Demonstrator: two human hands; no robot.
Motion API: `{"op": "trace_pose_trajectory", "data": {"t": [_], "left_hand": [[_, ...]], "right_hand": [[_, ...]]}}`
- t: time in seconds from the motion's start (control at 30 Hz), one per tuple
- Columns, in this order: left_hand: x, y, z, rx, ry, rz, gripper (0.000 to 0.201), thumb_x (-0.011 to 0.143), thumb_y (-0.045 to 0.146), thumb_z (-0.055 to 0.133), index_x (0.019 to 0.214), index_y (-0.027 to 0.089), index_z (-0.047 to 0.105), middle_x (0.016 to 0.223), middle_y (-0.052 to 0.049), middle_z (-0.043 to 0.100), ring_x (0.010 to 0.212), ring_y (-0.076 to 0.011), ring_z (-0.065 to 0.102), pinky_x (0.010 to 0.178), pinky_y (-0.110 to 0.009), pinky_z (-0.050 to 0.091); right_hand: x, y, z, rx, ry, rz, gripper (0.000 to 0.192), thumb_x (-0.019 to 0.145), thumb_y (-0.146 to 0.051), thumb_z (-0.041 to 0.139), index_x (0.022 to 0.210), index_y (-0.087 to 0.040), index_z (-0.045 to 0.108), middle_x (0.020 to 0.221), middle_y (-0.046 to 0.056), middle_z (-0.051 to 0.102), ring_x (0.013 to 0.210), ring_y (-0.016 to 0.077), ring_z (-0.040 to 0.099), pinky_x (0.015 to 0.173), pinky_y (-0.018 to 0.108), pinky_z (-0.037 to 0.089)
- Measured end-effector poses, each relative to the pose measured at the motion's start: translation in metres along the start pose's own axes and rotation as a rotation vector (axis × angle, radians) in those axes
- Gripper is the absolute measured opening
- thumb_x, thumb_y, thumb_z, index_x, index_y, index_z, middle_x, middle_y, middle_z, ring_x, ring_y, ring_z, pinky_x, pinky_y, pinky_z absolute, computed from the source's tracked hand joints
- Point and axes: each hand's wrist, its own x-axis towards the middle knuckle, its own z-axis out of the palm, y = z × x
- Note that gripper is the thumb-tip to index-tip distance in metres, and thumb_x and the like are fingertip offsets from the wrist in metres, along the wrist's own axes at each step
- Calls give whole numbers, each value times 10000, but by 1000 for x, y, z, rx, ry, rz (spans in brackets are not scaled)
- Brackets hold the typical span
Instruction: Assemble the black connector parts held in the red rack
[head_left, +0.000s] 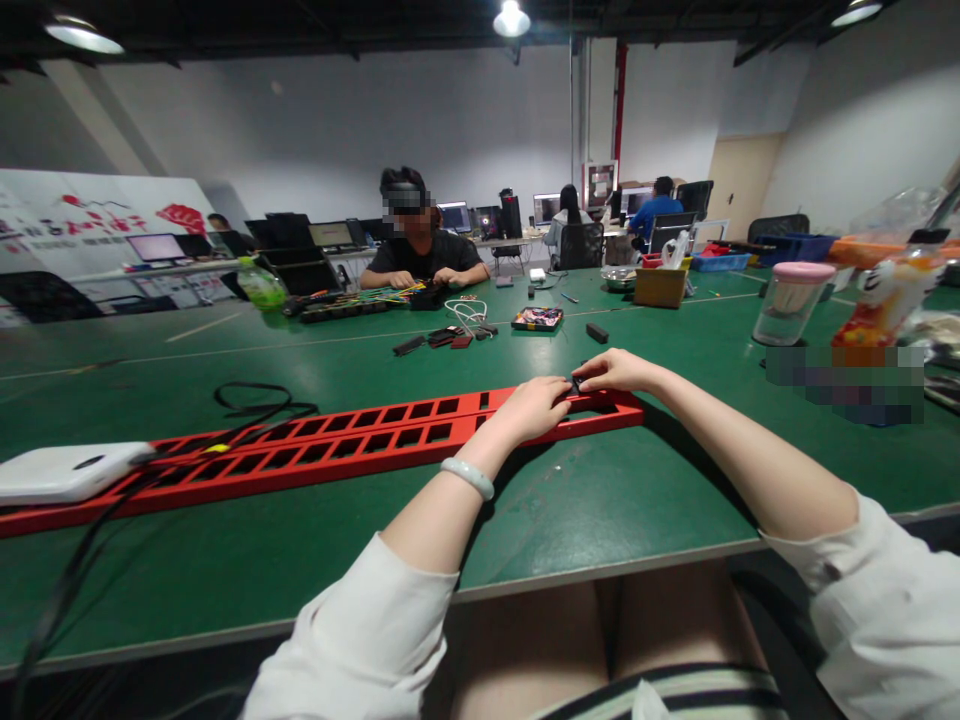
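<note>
at the right end of the long red slotted rail (pixel 337 440) on the green surface (pixel 600 480), both hands meet: left hand (pixel 534 405) rests flat over the slots, its grip loosely spread, while right hand (pixel 611 372) pinches a small black piece (pixel 575 384) at its 9 o'clock fingertips. a skewed press could jam or drop it, or shove the unfixed rail

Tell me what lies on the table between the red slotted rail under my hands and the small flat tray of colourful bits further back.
Head view: only bare green table between the red slotted rail and the tray; a small black block sits just right.
</note>
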Motion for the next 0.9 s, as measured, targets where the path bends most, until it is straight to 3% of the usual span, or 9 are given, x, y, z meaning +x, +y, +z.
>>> {"op": "trace_pose_trajectory", "data": {"t": [0.9], "left_hand": [[1, -1, 0, 7, -4, 22, 359, 854, 304, 374, 1161, 170, 502, 1188, -59, 525, 1083, -187, 471, 934, -283, 340]], "right_hand": [[5, 6, 3, -37, -24, -36, 446, 664, -416, 615, 1023, -151, 610, 978, 56, 641, 846, 180, 587, 756, 261, 450]]}}
